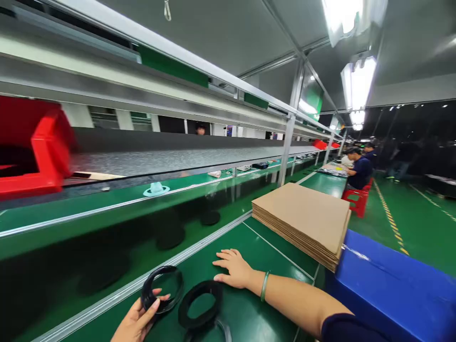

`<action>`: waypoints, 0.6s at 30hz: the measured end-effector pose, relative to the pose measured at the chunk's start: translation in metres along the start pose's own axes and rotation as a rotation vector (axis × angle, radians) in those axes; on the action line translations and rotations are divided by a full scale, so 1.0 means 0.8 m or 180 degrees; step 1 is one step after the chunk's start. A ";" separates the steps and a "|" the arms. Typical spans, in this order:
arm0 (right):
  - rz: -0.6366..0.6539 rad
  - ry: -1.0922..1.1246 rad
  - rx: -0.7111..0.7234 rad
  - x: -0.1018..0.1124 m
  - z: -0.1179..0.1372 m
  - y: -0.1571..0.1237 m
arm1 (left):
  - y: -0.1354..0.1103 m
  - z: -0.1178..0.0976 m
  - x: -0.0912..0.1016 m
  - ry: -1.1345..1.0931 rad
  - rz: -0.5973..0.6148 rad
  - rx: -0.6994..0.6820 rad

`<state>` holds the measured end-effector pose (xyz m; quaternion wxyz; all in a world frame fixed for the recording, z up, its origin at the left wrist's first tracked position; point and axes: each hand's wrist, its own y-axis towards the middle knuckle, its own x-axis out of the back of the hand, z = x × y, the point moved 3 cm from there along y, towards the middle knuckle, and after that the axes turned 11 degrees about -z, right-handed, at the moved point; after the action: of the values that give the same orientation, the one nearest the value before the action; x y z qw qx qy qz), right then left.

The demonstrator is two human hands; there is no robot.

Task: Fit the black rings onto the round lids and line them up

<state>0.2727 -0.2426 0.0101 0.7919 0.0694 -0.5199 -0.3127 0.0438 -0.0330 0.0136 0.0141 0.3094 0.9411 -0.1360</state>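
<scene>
My left hand (137, 318) grips a glossy black ring (145, 290) by its lower side, thumb in front and fingers through the opening. Just right of it, a matte black ring (184, 311) lies on the green worktop (263, 313). Below that one, part of another ring (225, 327) with a shiny edge shows at the bottom of the view. My right hand (233, 268) rests palm down with fingers spread, its thumb close to the matte ring. A green bangle (264, 286) circles the right wrist.
A stack of brown cardboard sheets (302, 209) lies to the right, beside a blue box (392, 280). Dark round discs (210, 218) sit beyond the metal rail. A red bin (50, 152) stands on the shelf at left. People (358, 168) sit farther down the line.
</scene>
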 end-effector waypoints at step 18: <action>0.0163 -0.0655 0.3635 -0.001 0.199 -0.038 | -0.004 0.005 0.017 -0.0893 -0.0450 0.0299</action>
<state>0.1215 -0.2317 0.0677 0.5817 0.4423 -0.6819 0.0314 0.0308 -0.0285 0.0087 0.1213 0.2206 0.9419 -0.2224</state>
